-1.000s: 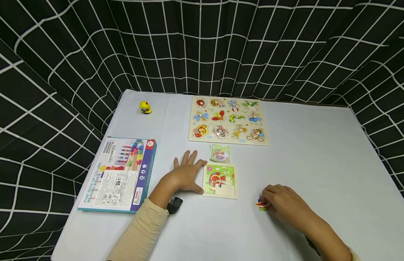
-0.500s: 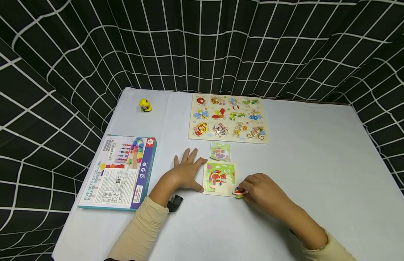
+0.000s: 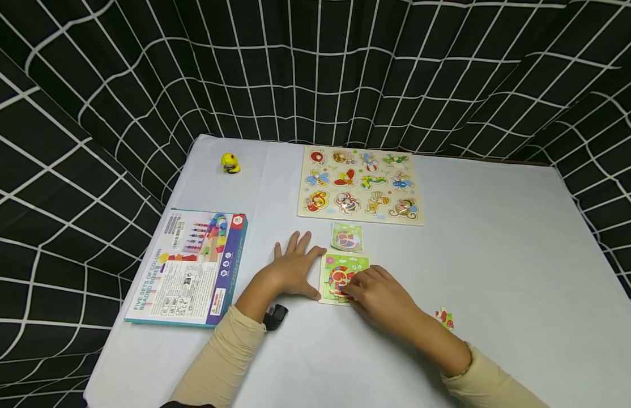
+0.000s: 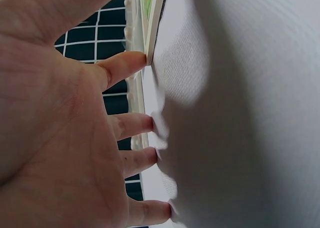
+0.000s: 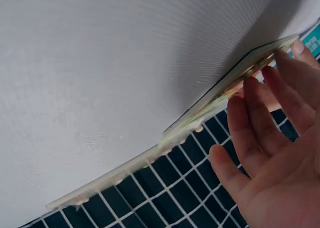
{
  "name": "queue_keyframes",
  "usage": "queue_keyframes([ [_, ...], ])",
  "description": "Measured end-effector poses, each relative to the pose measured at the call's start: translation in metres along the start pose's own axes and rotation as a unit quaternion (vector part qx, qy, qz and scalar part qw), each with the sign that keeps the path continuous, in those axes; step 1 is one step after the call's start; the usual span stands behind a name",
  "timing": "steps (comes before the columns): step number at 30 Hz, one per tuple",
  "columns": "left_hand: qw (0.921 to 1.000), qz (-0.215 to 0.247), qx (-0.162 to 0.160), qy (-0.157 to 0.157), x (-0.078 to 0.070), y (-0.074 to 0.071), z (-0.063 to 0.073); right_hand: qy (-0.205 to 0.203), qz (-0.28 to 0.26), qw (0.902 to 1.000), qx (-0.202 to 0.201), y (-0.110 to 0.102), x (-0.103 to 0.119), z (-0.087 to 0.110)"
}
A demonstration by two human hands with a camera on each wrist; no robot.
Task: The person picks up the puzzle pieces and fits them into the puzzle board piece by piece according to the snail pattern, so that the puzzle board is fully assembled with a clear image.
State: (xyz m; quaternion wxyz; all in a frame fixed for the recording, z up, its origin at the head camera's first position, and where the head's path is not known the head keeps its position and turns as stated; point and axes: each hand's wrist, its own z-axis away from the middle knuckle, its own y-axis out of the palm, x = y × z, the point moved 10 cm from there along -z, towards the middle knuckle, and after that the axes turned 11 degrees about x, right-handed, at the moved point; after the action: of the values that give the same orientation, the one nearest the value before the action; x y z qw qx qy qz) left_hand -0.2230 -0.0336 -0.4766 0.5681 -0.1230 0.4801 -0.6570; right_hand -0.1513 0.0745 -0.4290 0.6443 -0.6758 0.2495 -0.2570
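Note:
A small square wooden jigsaw board (image 3: 322,283) with a red snail picture on green lies on the table. My left hand (image 3: 290,275) is spread flat beside it. The left thumb and index finger touch the board's left edge, and the left wrist view shows the fingertips against the tabletop. My right hand (image 3: 382,294) pinches a red and green puzzle piece (image 3: 342,298) over the lower part of the board. The fingers cover much of this piece. Another puzzle piece (image 3: 444,318) lies on the table just beyond the right forearm.
Behind the board lies a picture card (image 3: 347,237) with a similar snail. Farther back is a large wooden insect peg puzzle (image 3: 361,186). A printed toy box (image 3: 188,269) lies at the left, and a small yellow figurine (image 3: 230,163) stands at the back left.
My right hand has carried the puzzle piece leftward from the table on the right to over the board. The other piece has come into view behind the right forearm. My left hand stays put.

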Motion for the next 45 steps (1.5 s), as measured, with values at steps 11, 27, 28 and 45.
queue_keyframes([
  [11,1.0000,0.009,-0.004,0.000,-0.001,-0.004,0.000,0.013,0.025,0.9995,0.015,-0.001,-0.003,-0.003],
  [27,0.9999,0.017,-0.001,0.004,-0.001,0.003,0.000,0.107,-0.037,0.9928,0.039,-0.016,-0.054,0.056],
  [28,0.9999,0.016,0.000,0.003,-0.001,0.002,0.001,0.121,-0.038,0.9909,0.047,-0.017,-0.060,0.064],
  [45,0.9998,0.020,-0.002,0.003,-0.001,-0.001,0.002,0.203,-0.085,0.9663,0.134,0.001,-0.098,0.133],
])
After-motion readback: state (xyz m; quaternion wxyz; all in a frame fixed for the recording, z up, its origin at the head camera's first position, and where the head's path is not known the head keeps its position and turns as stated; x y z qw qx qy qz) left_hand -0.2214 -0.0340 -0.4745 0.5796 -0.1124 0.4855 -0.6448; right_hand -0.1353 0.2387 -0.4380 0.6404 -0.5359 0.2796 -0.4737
